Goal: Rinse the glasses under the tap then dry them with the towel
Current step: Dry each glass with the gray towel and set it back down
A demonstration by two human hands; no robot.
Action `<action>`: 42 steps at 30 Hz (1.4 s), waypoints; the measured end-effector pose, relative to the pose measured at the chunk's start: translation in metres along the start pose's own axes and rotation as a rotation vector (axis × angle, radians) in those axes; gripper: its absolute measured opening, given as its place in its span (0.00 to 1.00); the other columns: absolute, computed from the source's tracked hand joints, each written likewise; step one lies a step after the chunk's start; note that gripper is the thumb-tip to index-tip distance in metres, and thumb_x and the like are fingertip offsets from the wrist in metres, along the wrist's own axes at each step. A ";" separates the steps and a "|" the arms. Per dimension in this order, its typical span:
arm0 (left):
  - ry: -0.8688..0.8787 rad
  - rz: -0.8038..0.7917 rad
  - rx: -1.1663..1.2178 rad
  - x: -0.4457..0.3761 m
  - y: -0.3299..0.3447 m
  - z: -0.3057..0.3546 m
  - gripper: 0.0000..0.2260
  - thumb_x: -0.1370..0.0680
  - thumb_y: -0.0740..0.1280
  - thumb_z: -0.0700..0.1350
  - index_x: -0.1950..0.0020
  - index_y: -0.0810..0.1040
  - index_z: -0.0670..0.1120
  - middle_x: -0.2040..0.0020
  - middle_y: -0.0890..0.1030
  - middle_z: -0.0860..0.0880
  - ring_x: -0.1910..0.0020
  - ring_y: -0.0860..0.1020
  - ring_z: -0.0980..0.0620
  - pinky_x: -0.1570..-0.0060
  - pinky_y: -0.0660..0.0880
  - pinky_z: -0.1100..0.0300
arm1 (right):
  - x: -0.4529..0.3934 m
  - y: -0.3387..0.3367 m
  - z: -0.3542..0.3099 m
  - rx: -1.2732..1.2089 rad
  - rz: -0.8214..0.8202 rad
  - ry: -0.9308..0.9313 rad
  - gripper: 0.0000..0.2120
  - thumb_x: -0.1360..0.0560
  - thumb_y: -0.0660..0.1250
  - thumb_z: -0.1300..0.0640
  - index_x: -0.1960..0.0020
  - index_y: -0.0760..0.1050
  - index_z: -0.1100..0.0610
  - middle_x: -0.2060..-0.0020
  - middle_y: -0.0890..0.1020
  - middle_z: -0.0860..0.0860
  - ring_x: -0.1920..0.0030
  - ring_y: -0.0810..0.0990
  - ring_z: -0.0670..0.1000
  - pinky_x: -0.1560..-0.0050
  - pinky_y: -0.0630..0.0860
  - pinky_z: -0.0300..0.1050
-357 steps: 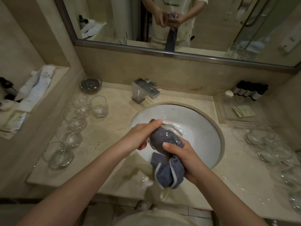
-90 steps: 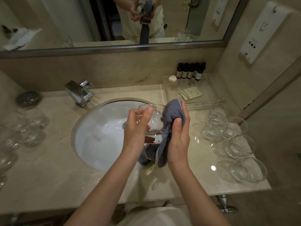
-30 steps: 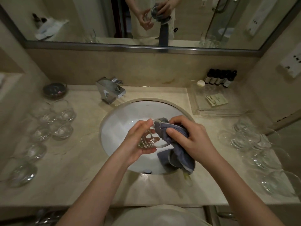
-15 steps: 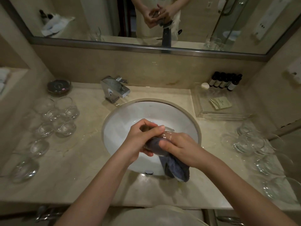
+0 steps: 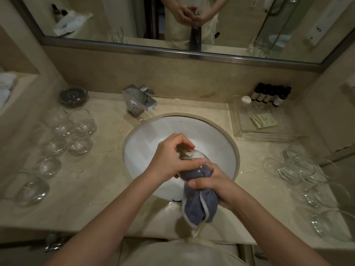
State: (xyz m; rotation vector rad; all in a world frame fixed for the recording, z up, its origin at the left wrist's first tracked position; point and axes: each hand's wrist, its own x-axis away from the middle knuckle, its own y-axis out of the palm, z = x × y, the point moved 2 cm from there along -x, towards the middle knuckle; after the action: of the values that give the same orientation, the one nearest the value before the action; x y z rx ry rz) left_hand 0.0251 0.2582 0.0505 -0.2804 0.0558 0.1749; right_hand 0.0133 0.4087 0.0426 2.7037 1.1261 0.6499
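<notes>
Over the white sink basin my left hand grips a clear glass by its base, the glass lying on its side with its mouth toward me. A grey-blue towel is stuffed into the glass's mouth, and my right hand grips the towel just behind the rim. The towel's loose end hangs down over the counter's front edge. The chrome tap stands at the back left of the basin with no water running.
Several clear glasses stand on the counter left of the basin, and several more glasses on the right. A clear tray with a packet and small dark bottles sits back right. A dark dish sits back left.
Half a second ago my hands were close together around the glass. Now the glass lies more on its side, and my right hand has drawn back toward me with the towel bunched in it.
</notes>
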 end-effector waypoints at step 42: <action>0.389 0.233 -0.302 0.063 -0.104 -0.047 0.15 0.25 0.64 0.53 0.50 0.77 0.41 0.58 0.82 0.52 0.61 0.76 0.68 0.59 0.70 0.72 | -0.047 0.095 0.004 -0.044 0.253 0.298 0.21 0.20 0.60 0.44 0.56 0.80 0.61 0.63 0.85 0.58 0.65 0.84 0.52 0.57 0.78 0.45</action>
State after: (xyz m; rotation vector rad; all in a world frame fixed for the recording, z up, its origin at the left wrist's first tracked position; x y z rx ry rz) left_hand 0.1045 0.1568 0.0289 -0.6076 0.4515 0.3599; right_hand 0.0465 0.3078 0.0507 2.8002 0.8137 1.1333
